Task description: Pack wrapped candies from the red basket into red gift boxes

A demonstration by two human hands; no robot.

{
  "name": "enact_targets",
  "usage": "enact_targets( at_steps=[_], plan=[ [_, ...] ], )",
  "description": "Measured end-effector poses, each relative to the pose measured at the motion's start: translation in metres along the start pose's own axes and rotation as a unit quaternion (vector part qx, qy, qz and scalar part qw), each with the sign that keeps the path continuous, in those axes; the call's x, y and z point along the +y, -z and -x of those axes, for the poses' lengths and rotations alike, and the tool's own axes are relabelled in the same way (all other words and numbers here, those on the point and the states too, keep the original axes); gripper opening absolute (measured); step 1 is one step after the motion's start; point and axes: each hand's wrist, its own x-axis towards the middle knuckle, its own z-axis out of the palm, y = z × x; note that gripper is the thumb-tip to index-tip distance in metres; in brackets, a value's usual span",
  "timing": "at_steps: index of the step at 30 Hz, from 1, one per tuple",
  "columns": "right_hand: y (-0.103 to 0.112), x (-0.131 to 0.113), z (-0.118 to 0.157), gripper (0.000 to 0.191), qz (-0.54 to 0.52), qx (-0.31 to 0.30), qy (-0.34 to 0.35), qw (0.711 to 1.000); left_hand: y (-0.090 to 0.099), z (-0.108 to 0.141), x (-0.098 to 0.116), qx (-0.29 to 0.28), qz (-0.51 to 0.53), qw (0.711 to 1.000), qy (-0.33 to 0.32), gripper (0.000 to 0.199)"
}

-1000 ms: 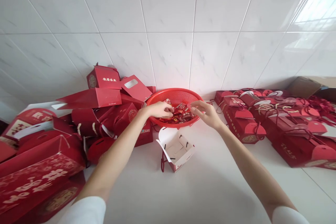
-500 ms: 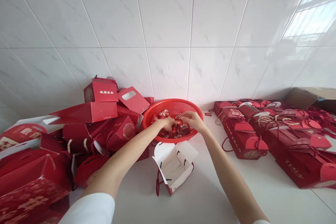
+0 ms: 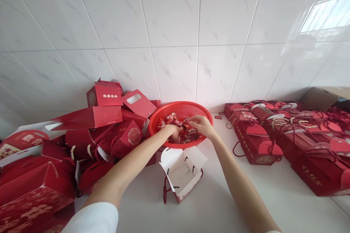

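Note:
Both my hands are inside a red plastic basket [image 3: 180, 107] that holds red-wrapped candies [image 3: 172, 117]. My left hand [image 3: 173, 131] reaches down among the candies, its fingers curled and partly hidden by the hand itself. At the basket's right side, my right hand [image 3: 201, 125] has its thumb and fingers bent together over the candies; whatever lies between the fingertips is too small to make out. In front of the basket stands an open gift box [image 3: 182, 174], white inside, its flaps up and a dark red cord hanging at its left. Its inside shows only bare card and cord ends.
Red gift boxes [image 3: 106, 116] lie in a loose heap on the left. Closed red boxes with cord handles [image 3: 254, 142] stand in rows on the right, with a brown carton [image 3: 318, 98] behind. A tiled wall [image 3: 175, 72] backs the white surface. A small red packet [image 3: 218, 117] lies by the basket.
My left hand has shifted slightly left within the candies. My right hand stays at the basket's right side. The view has turned a little; the open box has not moved.

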Motion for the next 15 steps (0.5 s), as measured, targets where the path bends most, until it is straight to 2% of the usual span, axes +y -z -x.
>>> enact_targets(
  at_steps=[2, 3, 7, 10, 13, 15],
  plan=[
    [-0.0006, 0.0011, -0.0003, 0.011, 0.000, 0.000, 0.004, 1.000, 0.0014, 0.0031, 0.0025, -0.016, -0.056, 0.997, 0.051, 0.075],
    [-0.0011, 0.0019, -0.0006, 0.011, -0.001, 0.001, 0.007, 1.000, 0.0025, 0.0048, 0.0032, -0.010, -0.062, 0.997, 0.054, 0.069],
    [-0.0028, 0.0053, -0.0019, 0.010, -0.008, 0.010, 0.012, 1.000, 0.0058, 0.0078, 0.0034, 0.045, -0.009, 0.998, 0.031, 0.035],
    [-0.0030, 0.0062, -0.0020, 0.010, -0.014, 0.012, 0.011, 1.000, 0.0062, 0.0056, 0.0052, 0.101, 0.009, 0.995, 0.019, 0.021],
    [-0.0022, 0.0060, -0.0017, 0.010, -0.018, 0.015, 0.009, 1.000, 0.0060, 0.0057, 0.0085, 0.137, -0.048, 0.989, 0.037, 0.021],
    [-0.0016, 0.0060, -0.0015, 0.009, -0.022, 0.018, 0.012, 1.000, 0.0050, 0.0085, 0.0112, 0.157, -0.090, 0.983, 0.026, 0.034]
  ],
)
